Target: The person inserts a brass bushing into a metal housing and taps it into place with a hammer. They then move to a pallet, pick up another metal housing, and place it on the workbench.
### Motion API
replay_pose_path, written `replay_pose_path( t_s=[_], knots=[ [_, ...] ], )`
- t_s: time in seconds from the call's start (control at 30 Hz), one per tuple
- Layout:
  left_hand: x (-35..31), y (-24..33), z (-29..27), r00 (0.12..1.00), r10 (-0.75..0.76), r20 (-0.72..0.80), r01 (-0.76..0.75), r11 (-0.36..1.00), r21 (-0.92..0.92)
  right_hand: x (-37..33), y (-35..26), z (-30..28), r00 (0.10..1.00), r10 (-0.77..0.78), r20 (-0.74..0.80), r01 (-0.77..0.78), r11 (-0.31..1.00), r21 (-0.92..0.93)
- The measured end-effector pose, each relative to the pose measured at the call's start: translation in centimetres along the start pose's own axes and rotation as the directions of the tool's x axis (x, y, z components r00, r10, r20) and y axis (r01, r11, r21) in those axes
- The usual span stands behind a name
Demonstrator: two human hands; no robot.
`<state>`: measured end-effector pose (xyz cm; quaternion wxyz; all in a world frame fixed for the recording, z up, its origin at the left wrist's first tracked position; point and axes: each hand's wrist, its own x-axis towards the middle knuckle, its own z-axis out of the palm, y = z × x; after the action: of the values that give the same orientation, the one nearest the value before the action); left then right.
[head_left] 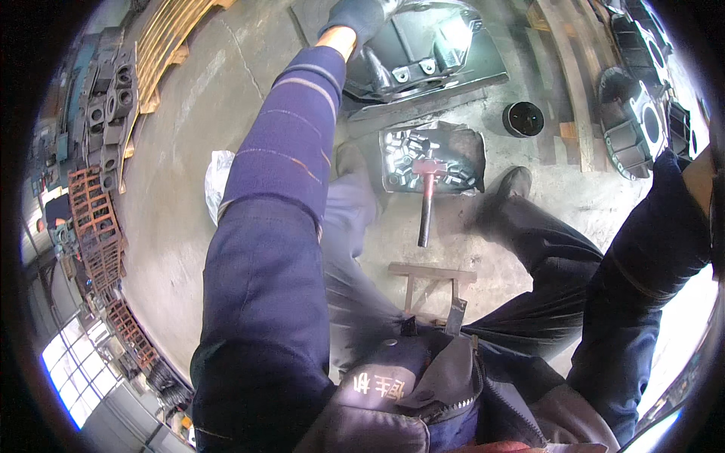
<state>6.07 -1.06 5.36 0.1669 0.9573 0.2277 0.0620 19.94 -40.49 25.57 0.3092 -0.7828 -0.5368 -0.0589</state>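
Note:
My left hand, in a dark glove, reaches to the top edge of the view, at the near left side of a large grey metal casting. The glove touches or hovers over it; its fingers are mostly hidden. The casting lies on a flat dark plate. Nearer to me, a shallow tray holds several short shiny metal sleeves. A hammer with a red head rests across the tray, its handle toward me. My right arm stretches to the right edge, and the hand is out of view.
A black round tin stands right of the tray. Wooden pallet boards and several grey castings lie at the right. A small stool is between my legs. Crumpled plastic, another pallet and rusty racks are at left.

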Motion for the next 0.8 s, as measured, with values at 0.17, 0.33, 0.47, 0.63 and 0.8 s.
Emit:
replay_pose_path(
  t_s=[0.17,0.33,0.47,0.63,0.8],
  knots=[
    [0.2,0.1,0.3,0.999,0.022,-0.026,-0.022,1.0,-0.005,1.2,0.5,1.3,1.0,0.005,0.002,-0.005,1.0,0.029],
    [0.0,0.5,-0.2,0.999,0.025,-0.03,-0.025,0.999,0.022,1.8,2.0,8.2,0.978,0.203,-0.046,-0.18,0.934,0.31],
    [-1.1,1.3,-1.2,0.998,0.008,-0.059,-0.012,0.997,-0.072,-0.5,2.9,16.5,0.918,0.389,-0.073,-0.33,0.854,0.402],
    [-1.4,2.0,-2.1,1.0,-0.006,-0.02,0.006,1.0,-0.029,-1.2,3.0,22.4,0.895,0.441,0.065,-0.394,0.715,0.578],
    [-1.2,1.7,-2.0,1.0,0.002,0.014,-0.001,0.998,-0.057,-0.3,2.9,24.5,0.925,0.37,0.086,-0.371,0.831,0.415]
  ],
)
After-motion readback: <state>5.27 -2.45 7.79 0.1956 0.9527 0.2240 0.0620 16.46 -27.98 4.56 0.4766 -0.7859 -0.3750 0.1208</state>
